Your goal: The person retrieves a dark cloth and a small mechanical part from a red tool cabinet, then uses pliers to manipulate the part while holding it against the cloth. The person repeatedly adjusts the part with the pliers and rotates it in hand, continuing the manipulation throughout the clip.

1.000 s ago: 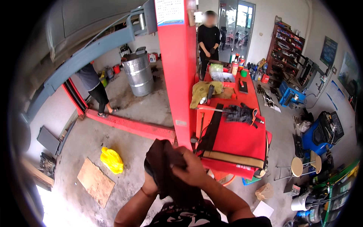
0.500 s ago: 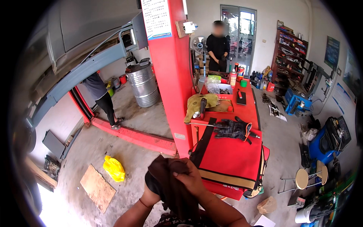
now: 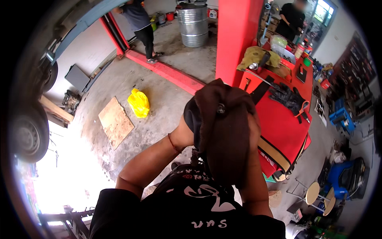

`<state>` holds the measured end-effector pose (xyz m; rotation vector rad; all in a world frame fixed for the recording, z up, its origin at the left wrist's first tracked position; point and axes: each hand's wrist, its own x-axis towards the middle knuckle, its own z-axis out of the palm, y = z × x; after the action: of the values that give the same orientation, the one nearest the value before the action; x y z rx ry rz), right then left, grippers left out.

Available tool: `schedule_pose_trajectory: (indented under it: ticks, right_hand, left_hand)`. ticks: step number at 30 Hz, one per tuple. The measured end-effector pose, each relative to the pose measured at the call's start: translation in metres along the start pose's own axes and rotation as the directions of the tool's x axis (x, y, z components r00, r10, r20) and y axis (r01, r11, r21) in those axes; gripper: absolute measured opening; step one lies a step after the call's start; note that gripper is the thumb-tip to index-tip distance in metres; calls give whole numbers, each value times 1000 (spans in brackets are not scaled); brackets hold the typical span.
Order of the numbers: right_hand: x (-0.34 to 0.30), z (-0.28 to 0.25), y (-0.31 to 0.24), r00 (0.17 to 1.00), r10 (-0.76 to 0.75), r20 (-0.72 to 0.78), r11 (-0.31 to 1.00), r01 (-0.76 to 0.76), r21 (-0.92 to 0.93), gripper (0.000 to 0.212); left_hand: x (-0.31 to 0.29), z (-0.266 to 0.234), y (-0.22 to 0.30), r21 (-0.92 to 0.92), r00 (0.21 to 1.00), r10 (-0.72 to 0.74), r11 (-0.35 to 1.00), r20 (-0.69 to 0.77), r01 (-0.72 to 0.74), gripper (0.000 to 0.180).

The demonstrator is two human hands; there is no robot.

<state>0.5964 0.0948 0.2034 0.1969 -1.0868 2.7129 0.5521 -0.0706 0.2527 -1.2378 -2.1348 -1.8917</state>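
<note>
A dark brown cloth [image 3: 229, 135] hangs in folds between my raised hands in front of my chest. My left hand [image 3: 184, 133] is closed at its left side, fingers hidden behind a rounded black piece [image 3: 191, 117] whose kind I cannot make out. On the other side my right hand [image 3: 254, 129] grips the cloth's edge, mostly covered by it. A small, dark, shiny round thing [image 3: 221, 108] shows in a fold near the top; what it belongs to is hidden.
Right of my hands stands a red-topped workbench [image 3: 278, 119] with black work gloves [image 3: 287, 97], beside a red lift post [image 3: 238, 40]. A yellow plastic bag [image 3: 138, 103] and a board [image 3: 115, 121] lie on the floor. Two people [image 3: 141, 24] stand further back.
My view has tipped down and swung left. The cloth is lifted and spread larger before me, its small shiny thing now showing. My right hand has gone from the cloth's top to its side.
</note>
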Motion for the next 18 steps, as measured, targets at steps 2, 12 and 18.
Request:
schedule_pose_trajectory:
  ticks: [2, 12, 18]
  right_hand:
    - [-7, 12, -8, 998, -49, 34, 997, 51, -60, 38]
    - [-8, 43, -9, 919, -299, 257, 828, 383, -409, 39]
    - [-2, 52, -3, 944, -264, 200, 762, 331, -557, 31]
  left_hand:
    - [-2, -6, -9, 43, 998, 29, 999, 47, -31, 55]
    - [-17, -17, 0, 276, 992, 122, 955, -25, -110, 54]
    - [2, -6, 26, 283, 996, 90, 955, 14, -91, 29]
